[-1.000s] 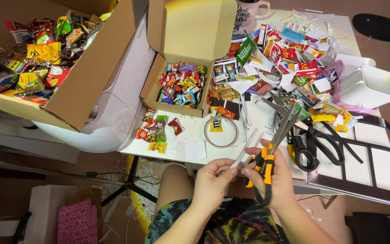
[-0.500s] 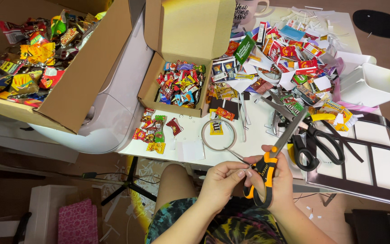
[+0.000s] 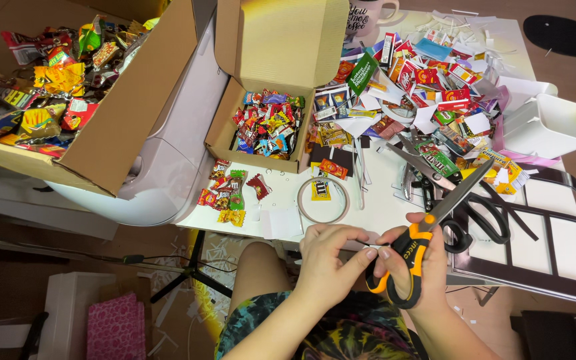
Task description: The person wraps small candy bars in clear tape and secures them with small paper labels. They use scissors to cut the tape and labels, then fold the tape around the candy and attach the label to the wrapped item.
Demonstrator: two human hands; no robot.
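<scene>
Lower centre of frame: the right hand (image 3: 416,263) grips a pair of orange-and-black-handled scissors (image 3: 428,237), fingers through the handle loops, steel blades angled toward the upper right over the table edge. Whether the blades are parted cannot be told.

The left hand (image 3: 325,257) sits just beside it on the left, fingers curled and pinched together, fingertips meeting the right hand's fingertips at the scissor handles. Anything pinched between them is too small to make out.

Just above the hands, on the white tabletop (image 3: 375,207): a thin clear ring of tape (image 3: 323,199), lying flat. Right of the hands, a second pair of black-handled scissors (image 3: 481,220) rests next to a dark sheet with pale rectangular panels (image 3: 555,233).

Centre: a small open cardboard box (image 3: 271,100) filled with mixed small wrapped sweets; a few loose red and yellow wrappers (image 3: 229,193) lie just below its left corner.

Upper right: a wide scatter of cut packets and paper scraps (image 3: 428,80), with a white square plastic tub (image 3: 555,127) at the right edge.

Upper left: a large open cardboard carton (image 3: 101,120) heaped with bright sweet packets.
</scene>
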